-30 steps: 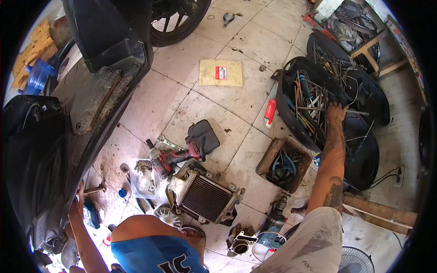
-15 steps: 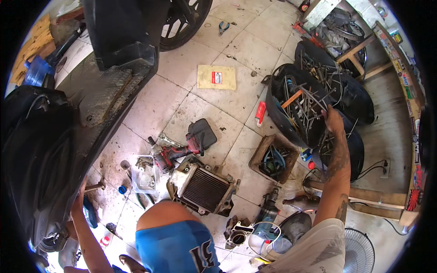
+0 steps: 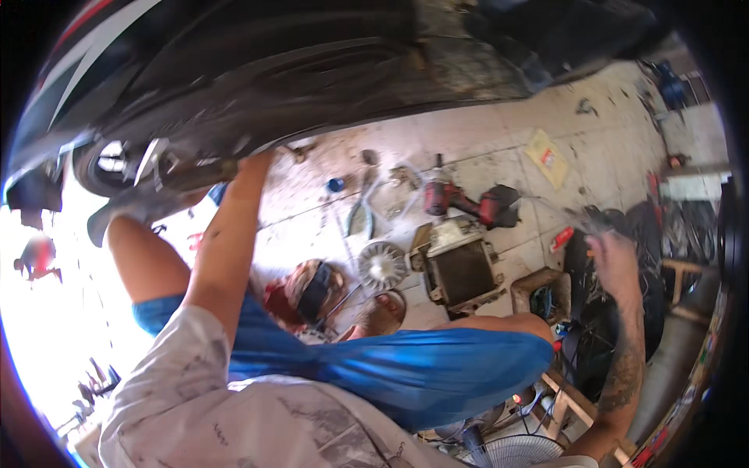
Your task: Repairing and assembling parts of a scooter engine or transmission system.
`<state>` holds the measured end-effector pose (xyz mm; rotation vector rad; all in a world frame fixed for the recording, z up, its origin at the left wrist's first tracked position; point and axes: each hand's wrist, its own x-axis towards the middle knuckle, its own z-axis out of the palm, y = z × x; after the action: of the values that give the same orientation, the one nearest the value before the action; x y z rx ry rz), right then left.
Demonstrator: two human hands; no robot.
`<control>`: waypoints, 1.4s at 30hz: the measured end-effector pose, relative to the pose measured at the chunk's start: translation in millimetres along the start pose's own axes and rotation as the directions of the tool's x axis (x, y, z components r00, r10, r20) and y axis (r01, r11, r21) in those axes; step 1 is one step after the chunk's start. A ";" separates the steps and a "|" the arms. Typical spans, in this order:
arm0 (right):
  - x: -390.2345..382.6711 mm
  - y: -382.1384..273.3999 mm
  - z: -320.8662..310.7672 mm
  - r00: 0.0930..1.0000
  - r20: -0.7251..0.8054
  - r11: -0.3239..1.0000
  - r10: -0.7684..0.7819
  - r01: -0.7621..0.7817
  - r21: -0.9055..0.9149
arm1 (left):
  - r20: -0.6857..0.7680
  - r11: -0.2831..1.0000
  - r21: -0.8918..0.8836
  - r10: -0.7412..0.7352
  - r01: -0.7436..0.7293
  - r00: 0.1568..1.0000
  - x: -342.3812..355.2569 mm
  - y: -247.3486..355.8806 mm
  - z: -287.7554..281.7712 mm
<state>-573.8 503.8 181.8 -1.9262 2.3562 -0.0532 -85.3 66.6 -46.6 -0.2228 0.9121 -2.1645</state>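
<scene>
My left hand (image 3: 260, 162) is stretched up to the dark underside of the scooter (image 3: 312, 70), touching its lower edge near a metal bracket; its fingers are hidden. At the right, my right hand (image 3: 615, 256) is blurred and hovers above the black tub of tools (image 3: 587, 327). Its fingers look curled around a thin metal tool (image 3: 573, 217) that points up and left. Between my arms are my knees in blue shorts (image 3: 406, 366).
On the tiled floor lie a red power drill (image 3: 462, 201), a finned metal engine part (image 3: 462, 271), a round fan-like part (image 3: 382, 265), a wooden box (image 3: 546, 295), a yellow packet (image 3: 548, 158) and pliers (image 3: 357, 218). A white fan (image 3: 507, 452) stands at the bottom.
The view has swung sharply left and tilted. My right hand has come up out of the tool tub. My left hand stays against the scooter's underside.
</scene>
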 end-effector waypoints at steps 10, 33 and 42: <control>104.0 -326.1 222.6 0.743 0.510 0.884 -0.434 0.243 0.399 | 0.134 0.594 0.780 0.150 -0.197 0.980 33.1 10.2 -29.8; 74.1 -369.7 139.9 0.723 0.656 0.229 0.218 -0.691 0.685 | 0.066 0.517 0.849 0.097 -0.107 0.993 17.1 -9.3 23.0; 92.0 -431.6 123.0 0.976 0.124 0.728 0.179 -0.216 0.651 | -0.024 0.481 0.876 0.122 -0.038 0.992 24.8 -7.2 16.1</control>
<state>-158.7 331.6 92.8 -1.3021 2.0744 -0.7133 -100.0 43.6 -33.1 0.4312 -0.2616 -2.2710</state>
